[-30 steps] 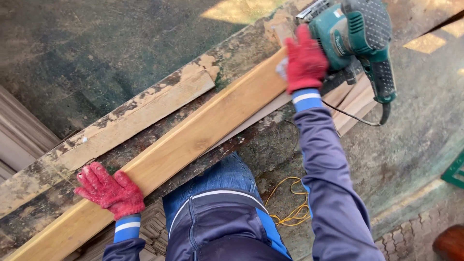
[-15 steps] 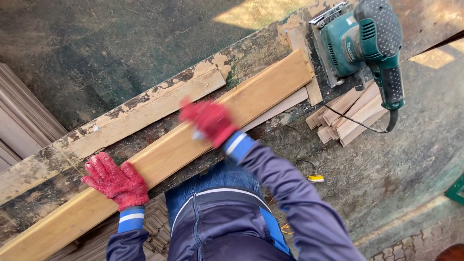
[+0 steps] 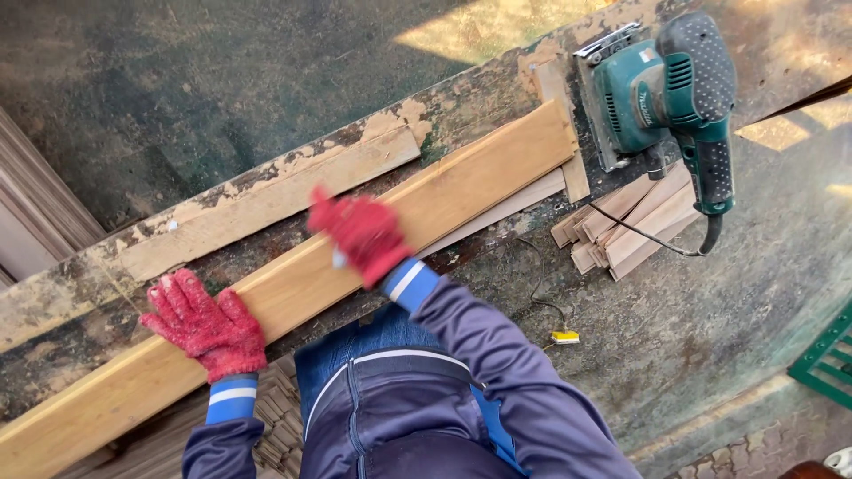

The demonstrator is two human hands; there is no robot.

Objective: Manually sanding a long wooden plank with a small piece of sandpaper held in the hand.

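Long plank (image 3: 293, 288) lay diagonally across worn bench (image 3: 106, 293). Left hand (image 3: 206, 324), red-gloved, pressed flat on plank, fingers spread, gripping nothing. Right hand (image 3: 362, 232) rested on plank mid-length; grip state unclear. Green sander (image 3: 666, 93) sat unattended beyond plank's far end.

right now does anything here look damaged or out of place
The workbench surface is worn, its pale paint flaking along the edge. The green sander sits unattended at the bench's far end. Both gloved hands, left hand and right hand, rest on the plank.
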